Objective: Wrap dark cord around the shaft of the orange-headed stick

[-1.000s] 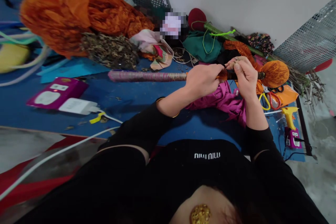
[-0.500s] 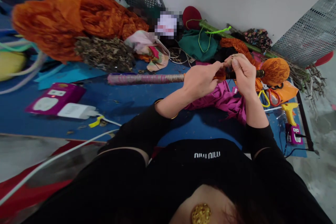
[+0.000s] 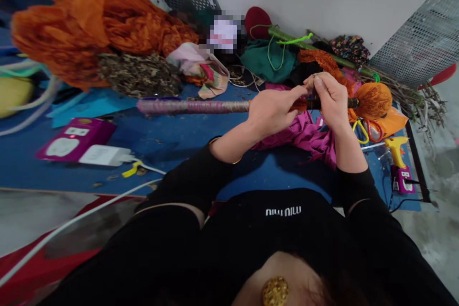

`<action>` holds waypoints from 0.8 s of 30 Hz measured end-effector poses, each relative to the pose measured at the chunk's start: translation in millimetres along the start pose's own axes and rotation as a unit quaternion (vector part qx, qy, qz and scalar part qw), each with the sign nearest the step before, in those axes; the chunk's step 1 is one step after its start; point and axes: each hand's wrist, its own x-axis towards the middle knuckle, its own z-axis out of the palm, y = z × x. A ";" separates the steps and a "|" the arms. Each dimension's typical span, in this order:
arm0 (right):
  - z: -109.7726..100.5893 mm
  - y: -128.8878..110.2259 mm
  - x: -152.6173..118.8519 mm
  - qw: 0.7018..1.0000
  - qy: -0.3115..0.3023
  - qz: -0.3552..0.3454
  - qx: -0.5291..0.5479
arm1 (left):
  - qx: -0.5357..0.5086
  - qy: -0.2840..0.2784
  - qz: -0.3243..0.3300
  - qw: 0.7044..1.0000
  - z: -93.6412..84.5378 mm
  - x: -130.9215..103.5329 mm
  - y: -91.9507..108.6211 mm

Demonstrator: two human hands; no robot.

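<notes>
A long wrapped stick (image 3: 204,106) lies level in front of me, pinkish purple on its left part, dark near its right end, with an orange cloth ball (image 3: 375,100) at that end. My left hand (image 3: 270,111) is closed round its middle, beside a strip of orange wrapping. Just to the right, my right hand (image 3: 330,98) is closed at the dark part, thumb and fingertips pinched together. Both hands' fingertips nearly meet; whatever small thing lies between them is too small to tell. Magenta cloth (image 3: 304,138) lies below the hands.
Orange cloth (image 3: 107,28) and dry brown plant matter (image 3: 139,74) are heaped at the left of the blue table (image 3: 172,138). A purple power block (image 3: 77,139) stands front left. Yellow-handled scissors (image 3: 360,132) and a yellow glue gun (image 3: 396,150) lie right, green cloth (image 3: 268,60) behind.
The stick and its orange ball have shifted slightly left in view. Both hands keep nearly the same closed pose. The table items behind have also shifted a little with the camera.
</notes>
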 end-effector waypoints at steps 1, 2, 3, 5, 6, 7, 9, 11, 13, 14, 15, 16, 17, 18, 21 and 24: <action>0.0 0.6 0.0 1.000 -0.003 0.007 0.000 | -0.007 0.005 0.007 1.000 1.2 0.0 -0.9; 0.0 1.2 -0.1 1.000 -0.006 0.013 0.000 | -0.015 0.012 0.016 1.000 2.7 0.1 -2.2; 0.2 1.7 -0.1 1.000 -0.009 0.018 0.000 | -0.024 0.019 0.025 0.999 4.4 0.3 -3.7; 0.8 2.0 -0.2 1.000 -0.009 0.022 0.000 | -0.042 0.033 0.043 0.998 7.9 0.9 -6.8; 1.2 1.9 -0.2 1.000 -0.007 0.023 -0.001 | -0.051 0.039 0.049 0.997 9.3 1.2 -8.1; 1.6 1.7 -0.2 1.000 -0.007 0.023 -0.001 | -0.057 0.041 0.053 0.996 10.4 1.5 -9.1; 2.7 1.2 0.0 1.000 -0.009 0.022 0.000 | -0.065 0.042 0.055 0.996 11.5 1.7 -9.6; 3.3 0.9 0.5 1.000 -0.010 0.024 0.006 | -0.068 0.038 0.047 0.996 11.2 1.5 -8.9; 1.3 0.7 1.4 0.999 -0.003 0.033 0.021 | -0.075 0.034 0.037 0.996 10.6 1.3 -8.3; -1.7 0.3 1.9 0.999 0.003 0.043 0.031 | -0.083 0.035 0.034 0.995 10.3 1.3 -8.5; -6.5 -0.3 2.4 0.998 0.009 0.055 0.042 | -0.092 0.039 0.032 0.994 10.2 1.4 -9.3; -13.3 -1.5 2.7 0.996 0.013 0.068 0.050 | -0.102 0.045 0.030 0.993 10.0 1.7 -10.7; -22.2 -3.2 2.9 0.995 0.014 0.080 0.054 | -0.110 0.053 0.025 0.992 9.6 2.1 -12.7; -32.9 -5.5 2.9 0.994 0.011 0.091 0.053 | -0.117 0.062 0.019 0.991 8.9 2.6 -15.2; -71.9 -14.2 0.6 0.992 -0.015 0.120 0.020 | -0.124 0.088 -0.005 0.988 3.8 4.6 -23.9; -108.8 -18.4 -4.3 0.989 -0.020 0.147 -0.020 | -0.121 0.101 -0.017 0.987 -4.3 6.1 -31.3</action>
